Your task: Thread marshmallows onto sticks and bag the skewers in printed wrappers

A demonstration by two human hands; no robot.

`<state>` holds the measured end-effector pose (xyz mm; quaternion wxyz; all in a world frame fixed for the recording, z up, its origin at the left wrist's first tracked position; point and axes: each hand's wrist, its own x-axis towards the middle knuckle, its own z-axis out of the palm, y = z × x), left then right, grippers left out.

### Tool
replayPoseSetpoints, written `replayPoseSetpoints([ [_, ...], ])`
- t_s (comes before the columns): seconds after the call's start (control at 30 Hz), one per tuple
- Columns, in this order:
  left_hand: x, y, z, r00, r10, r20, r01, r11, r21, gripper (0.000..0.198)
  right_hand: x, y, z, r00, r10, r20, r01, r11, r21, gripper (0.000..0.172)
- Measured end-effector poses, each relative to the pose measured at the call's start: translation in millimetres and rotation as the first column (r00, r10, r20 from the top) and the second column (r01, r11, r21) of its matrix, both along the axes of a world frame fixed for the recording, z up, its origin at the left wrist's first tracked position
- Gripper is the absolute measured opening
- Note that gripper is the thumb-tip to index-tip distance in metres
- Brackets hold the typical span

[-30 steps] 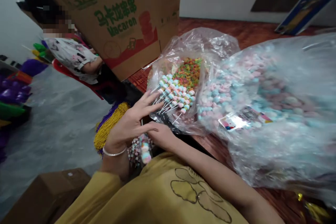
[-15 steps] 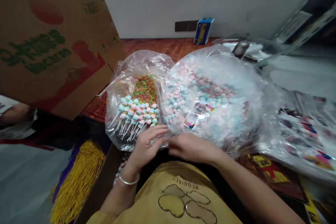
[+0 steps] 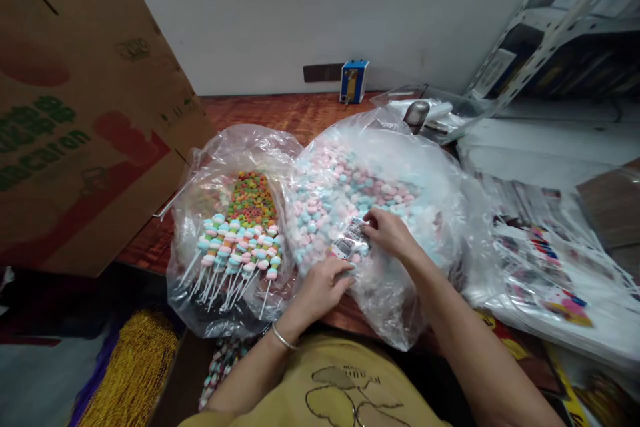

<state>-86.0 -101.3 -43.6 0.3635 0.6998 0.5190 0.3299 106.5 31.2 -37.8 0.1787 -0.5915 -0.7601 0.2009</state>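
Note:
My right hand [image 3: 387, 232] pinches the upper right edge of a small printed clear packet [image 3: 350, 239]. The packet rests on a big clear bag [image 3: 430, 153] of pink and blue marshmallows [image 3: 313, 203]. At the packet's lower edge is my left hand [image 3: 325, 287], its thumb and forefinger slightly apart; whether they touch the film is unclear. To the left, marshmallow skewers [image 3: 235, 250] on white sticks lie in a row on another clear bag [image 3: 183, 280]. Behind them in that bag are small green, orange and red ring-shaped candies [image 3: 253, 197].
A large cardboard box [image 3: 100, 113] stands at left. Several printed packets [image 3: 545, 267] are piled at right beside a white shelf rack [image 3: 555, 33]. At the back are a small blue box [image 3: 354, 82] and a clear tray [image 3: 450, 123]. Gold fringe [image 3: 133, 373] hangs lower left.
Both hands have gone from the table's front edge up to the printed packet, and my right hand has taken hold of it. The camera view has shifted. One skewer's stick now shows at the row's right end.

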Motion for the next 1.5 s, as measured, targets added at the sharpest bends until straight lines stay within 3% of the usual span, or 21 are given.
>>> replayPoseSetpoints([
  [0.13, -1, 4, 0.1, 0.999, 0.02, -0.036, -0.02, 1.0, -0.017, 0.017, 2, 1, -2.7, 0.998, -0.03, -0.06, 0.029, 0.999, -0.016, 0.026],
  [0.27, -2, 7, -1.4, 0.998, 0.037, -0.046, -0.038, 0.999, -0.022, 0.013, -3, 2, -0.7, 0.983, -0.047, -0.178, 0.045, 0.999, -0.015, 0.011],
  [0.43, -3, 7, 0.8, 0.998, 0.06, -0.009, -0.061, 0.998, -0.024, 0.014, 8, -8, 8.4, 0.924, -0.076, -0.376, 0.091, 0.996, 0.022, 0.025],
  [0.63, 1, 8, 3.7, 0.995, 0.091, 0.029, -0.093, 0.993, 0.072, 0.012, 22, -22, 15.2, 0.84, -0.145, -0.522, 0.205, 0.977, 0.059, 0.03],
  [0.73, 2, 10, 5.8, 0.975, 0.182, 0.127, -0.199, 0.97, 0.139, 0.015, 26, -27, 23.2, 0.816, -0.138, -0.561, 0.219, 0.972, 0.08, 0.03],
  [0.83, 4, 18, 20.2, 0.936, 0.289, 0.201, -0.333, 0.912, 0.239, 0.029, 28, -33, 41.2, 0.831, -0.017, -0.557, 0.11, 0.985, 0.134, 0.025],
  [0.93, 9, 31, 43.9, 0.96, 0.235, 0.15, -0.265, 0.936, 0.233, 0.059, 22, -38, 66.8, 0.844, 0.22, -0.489, -0.137, 0.97, 0.2, 0.021],
  [1.0, 12, 40, 55.4, 0.987, 0.096, 0.133, -0.111, 0.988, 0.111, 0.05, 17, -41, 82.3, 0.814, 0.365, -0.451, -0.299, 0.93, 0.213, 0.022],
  [1.07, 16, 46, 58.4, 0.967, 0.021, 0.254, -0.006, 0.998, -0.059, 0.024, 13, -44, 90.7, 0.78, 0.398, -0.483, -0.316, 0.917, 0.245, 0.02],
  [1.13, 19, 50, 54.4, 0.857, 0.157, 0.491, -0.069, 0.979, -0.194, 0.018, 11, -49, 88.4, 0.736, 0.285, -0.615, -0.164, 0.955, 0.246, 0.019],
  [1.2, 22, 51, 48.0, 0.602, 0.401, 0.691, -0.239, 0.916, -0.323, 0.027, 9, -58, 74.9, 0.61, 0.114, -0.784, -0.013, 0.991, 0.133, 0.036],
  [1.27, 26, 50, 43.7, 0.31, 0.551, 0.775, -0.344, 0.825, -0.449, 0.038, 0, -72, 53.9, 0.453, -0.021, -0.891, -0.033, 0.999, -0.041, 0.051],
  [1.33, 31, 47, 42.9, 0.128, 0.595, 0.793, -0.347, 0.776, -0.527, 0.046, -17, -91, 31.9, 0.376, -0.12, -0.919, -0.103, 0.98, -0.171, 0.059],
  [1.4, 38, 41, 44.1, 0.044, 0.599, 0.799, -0.302, 0.771, -0.561, 0.05, -37, -109, 15.6, 0.337, -0.198, -0.921, -0.077, 0.969, -0.237, 0.054],
  [1.5, 42, 31, 45.7, 0.015, 0.597, 0.802, -0.244, 0.78, -0.577, 0.051, -54, -122, 8.8, 0.306, -0.267, -0.914, 0.053, 0.963, -0.264, 0.033],
])
